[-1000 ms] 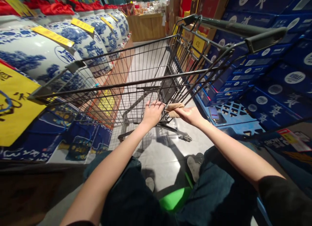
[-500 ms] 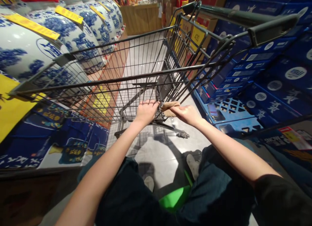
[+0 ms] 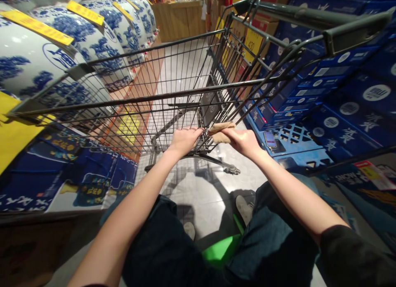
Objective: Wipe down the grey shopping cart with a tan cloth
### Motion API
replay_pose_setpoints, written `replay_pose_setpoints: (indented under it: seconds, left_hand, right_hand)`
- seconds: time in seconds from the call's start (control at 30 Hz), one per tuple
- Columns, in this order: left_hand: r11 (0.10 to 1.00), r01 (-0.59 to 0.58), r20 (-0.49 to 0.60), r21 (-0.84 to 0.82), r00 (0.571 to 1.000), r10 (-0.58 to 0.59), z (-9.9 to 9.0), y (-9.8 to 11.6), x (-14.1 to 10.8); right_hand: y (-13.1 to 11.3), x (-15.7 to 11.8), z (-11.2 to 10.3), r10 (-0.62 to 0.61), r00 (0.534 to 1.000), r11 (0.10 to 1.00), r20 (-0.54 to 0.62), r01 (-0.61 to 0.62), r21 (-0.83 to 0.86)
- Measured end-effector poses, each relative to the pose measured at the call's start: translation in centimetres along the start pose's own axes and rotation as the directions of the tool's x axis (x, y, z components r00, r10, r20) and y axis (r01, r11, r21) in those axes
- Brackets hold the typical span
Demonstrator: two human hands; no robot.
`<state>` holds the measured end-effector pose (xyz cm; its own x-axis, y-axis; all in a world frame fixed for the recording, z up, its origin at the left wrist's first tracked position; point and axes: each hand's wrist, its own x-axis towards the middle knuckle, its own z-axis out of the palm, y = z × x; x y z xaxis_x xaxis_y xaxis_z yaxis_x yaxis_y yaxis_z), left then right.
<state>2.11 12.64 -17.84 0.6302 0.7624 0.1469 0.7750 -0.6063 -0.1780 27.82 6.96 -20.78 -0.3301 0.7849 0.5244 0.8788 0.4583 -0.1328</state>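
In front of me a dark wire shopping cart (image 3: 185, 93) stands side-on. My left hand (image 3: 185, 141) has its fingers curled over the lower wires of the cart's near side. Just right of it, my right hand (image 3: 246, 142) is closed on a folded tan cloth (image 3: 222, 135), which lies against the wires near the rear lower corner of the basket. The cart's handle (image 3: 287, 17) is at the upper right, apart from both hands. My right fingertips are partly hidden by the cloth.
Blue-and-white jars (image 3: 102, 47) line a wooden ledge (image 3: 144, 74) on the left, above blue gift boxes (image 3: 27, 179). Stacked blue cartons (image 3: 349, 113) and a light-blue plastic crate (image 3: 305, 155) with a phone (image 3: 271, 139) are on the right. Something green (image 3: 221, 252) lies between my legs.
My right hand has shifted slightly right with the cloth, away from my left hand. The left hand keeps its place on the wires. The cart's handle appears slightly farther right.
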Motion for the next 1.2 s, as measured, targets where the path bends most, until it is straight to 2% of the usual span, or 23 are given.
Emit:
replay_pose_setpoints:
  seconds: [0.1,0.17,0.23,0.33,0.43,0.57,0.67,0.73,0.8,0.87,0.93,1.0,1.03,1.1,1.17,1.2]
  left_hand:
    - [1.000,-0.002,-0.006,0.001,1.000,0.002,-0.1,0.2,0.0]
    - [1.000,0.000,-0.005,0.004,1.000,0.000,-0.2,0.3,0.1]
    - [1.000,0.003,0.002,0.006,1.000,-0.003,-0.2,0.3,0.1]
    - [1.000,0.008,0.011,0.010,1.000,-0.008,-0.2,0.3,0.2]
    - [1.000,0.014,0.014,0.016,1.000,-0.015,-0.2,0.3,0.2]
    - [1.000,0.015,0.003,0.011,1.000,-0.015,0.0,0.3,0.3]
    - [1.000,0.023,0.003,0.017,1.000,-0.023,0.2,0.4,0.4]
    - [1.000,0.021,0.005,0.018,1.000,-0.021,0.2,0.4,0.4]
    - [1.000,0.017,0.000,0.008,1.000,-0.017,0.3,0.4,0.4]
    - [1.000,0.016,-0.008,-0.009,1.000,-0.016,0.2,0.4,0.3]
    - [1.000,0.016,-0.011,-0.017,1.000,-0.016,0.2,0.5,0.3]
    - [1.000,0.016,-0.012,-0.014,1.000,-0.016,0.2,0.5,0.3]
    - [1.000,0.015,-0.012,-0.010,1.000,-0.015,0.1,0.6,0.3]
    - [1.000,0.015,-0.013,-0.003,1.000,-0.015,0.1,0.6,0.3]
    - [1.000,0.012,-0.016,0.001,1.000,-0.012,0.1,0.7,0.3]
    - [1.000,0.011,-0.017,0.001,1.000,-0.011,0.0,0.8,0.3]
  right_hand:
    - [1.3,0.4,-1.2,0.088,0.964,0.996,-0.250,-0.082,0.034]
    - [1.7,0.5,-1.5,0.145,0.936,0.989,-0.321,-0.130,0.069]
    - [1.5,0.4,-1.2,0.138,0.948,0.989,-0.286,-0.116,0.094]
    - [0.7,0.3,-0.5,0.091,0.981,0.993,-0.170,-0.077,0.086]
    - [0.6,0.3,-0.6,0.058,0.989,0.997,-0.134,-0.051,0.055]
    - [1.7,0.8,-2.0,0.037,0.980,0.998,-0.195,-0.028,0.052]
    - [2.3,1.3,-3.3,0.094,0.939,0.994,-0.330,-0.070,0.085]
    - [2.1,1.6,-4.3,0.141,0.921,0.989,-0.363,-0.112,0.100]
    - [1.6,1.8,-5.2,0.168,0.947,0.985,-0.275,-0.150,0.084]
    - [1.1,1.9,-6.0,0.154,0.985,0.988,-0.081,-0.151,0.038]
    - [0.8,1.9,-6.5,0.110,0.988,0.994,0.105,-0.109,-0.014]
    - [1.0,1.9,-6.9,0.081,0.981,0.996,0.176,-0.076,-0.038]
    - [1.2,1.9,-7.3,0.081,0.986,0.997,0.148,-0.077,-0.030]
    - [1.7,1.8,-8.0,0.105,0.994,0.994,-0.011,-0.105,0.031]
    - [2.4,1.7,-8.7,0.134,0.968,0.986,-0.212,-0.109,0.126]
    - [2.6,1.7,-8.7,0.140,0.951,0.982,-0.275,-0.098,0.163]
